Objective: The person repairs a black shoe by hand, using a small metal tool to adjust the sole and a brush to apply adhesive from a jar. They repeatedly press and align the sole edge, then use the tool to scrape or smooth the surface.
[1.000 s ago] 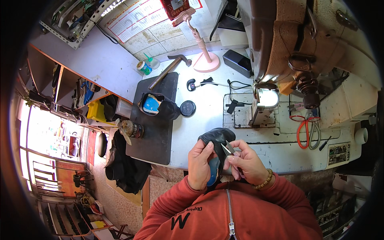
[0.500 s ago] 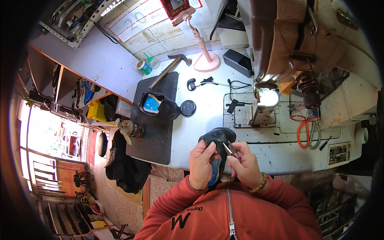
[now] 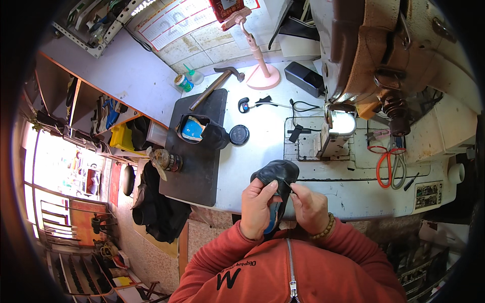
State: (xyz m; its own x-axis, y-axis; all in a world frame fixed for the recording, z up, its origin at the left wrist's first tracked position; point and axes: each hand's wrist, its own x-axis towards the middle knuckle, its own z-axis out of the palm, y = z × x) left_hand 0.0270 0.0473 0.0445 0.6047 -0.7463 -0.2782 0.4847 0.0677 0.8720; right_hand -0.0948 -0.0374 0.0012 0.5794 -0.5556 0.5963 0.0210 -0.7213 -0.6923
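Observation:
In front of my chest, over the near table edge, is a black leather shoe upper [image 3: 277,171] with blue lining showing low down. My left hand [image 3: 255,206] is closed round its left side, thumb on top of the leather. On the other side, my right hand [image 3: 309,208] is closed with thumb and forefinger pinched at the upper's right edge. What sits between those fingertips is too small and covered to make out. A similar black piece with a blue inside [image 3: 214,137] rests on the dark mat.
On the dark mat [image 3: 189,177] stands a jar [image 3: 173,162]; a hammer [image 3: 211,91] lies at its far end. Beside it is a round black lid [image 3: 239,135]. A sewing machine [image 3: 389,65] fills the right, with red-and-grey-handled scissors [image 3: 386,169] near it. A pink stand [image 3: 263,76] is at the back.
The pointed metal tool that showed in my right hand is no longer visible. My right fingers have shifted up onto the upper's edge. The left hand keeps its hold.

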